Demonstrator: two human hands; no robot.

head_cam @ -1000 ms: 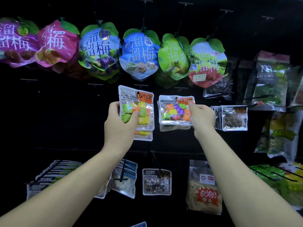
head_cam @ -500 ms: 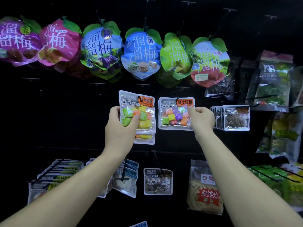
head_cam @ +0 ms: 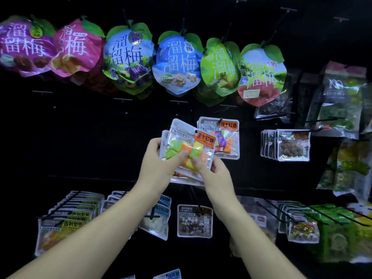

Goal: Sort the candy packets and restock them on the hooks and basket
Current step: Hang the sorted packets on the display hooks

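Observation:
A small stack of clear candy packets (head_cam: 193,141) with green, orange and yellow cubes and an orange label is tilted in front of the dark display wall. My left hand (head_cam: 159,168) grips the stack from the left, thumb on the front. My right hand (head_cam: 213,172) pinches its lower right corner. Just behind and to the right, a matching packet of mixed-colour candy (head_cam: 227,137) hangs on a hook.
Round plum bags (head_cam: 177,63) hang in a row along the top. Brown-sweet packets (head_cam: 291,146) hang at the right, with green bags (head_cam: 340,105) beyond. Lower hooks carry stacked packets (head_cam: 70,216), a grey packet (head_cam: 194,221) and wrapped sweets (head_cam: 302,228).
My right hand let go of the packet hanging on the hook and came left to the stack. My left hand shifted the stack right and tilted it.

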